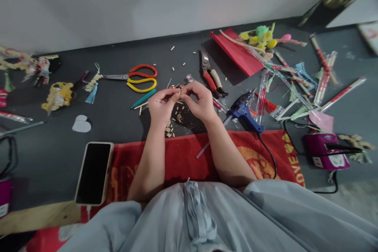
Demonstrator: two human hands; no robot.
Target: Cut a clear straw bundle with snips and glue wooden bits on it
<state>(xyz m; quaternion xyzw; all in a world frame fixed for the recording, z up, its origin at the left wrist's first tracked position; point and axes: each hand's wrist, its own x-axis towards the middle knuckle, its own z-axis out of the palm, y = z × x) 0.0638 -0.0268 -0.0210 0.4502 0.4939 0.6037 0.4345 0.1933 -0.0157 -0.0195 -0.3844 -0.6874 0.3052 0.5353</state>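
My left hand (163,104) and my right hand (199,100) meet fingertip to fingertip over the dark table. Both are closed in a pinch around something tiny, mostly hidden by the fingers. Beneath and between them lie small cut wooden bits (169,129) and crumbs. Left of my left hand rest a teal pen-like tool (143,99) and scissors (141,78) with one orange and one yellow handle. Beyond my right hand are pruning shears (210,73) with red and white grips. A blue hot glue gun (245,111) lies to the right of that hand.
A phone (93,173) lies at front left, partly on a red towel (186,153). Red paper (236,53), yellow and green pom-poms (262,38) and wrapped sticks (342,94) crowd the right. A purple box (323,151) with a black cable sits at far right.
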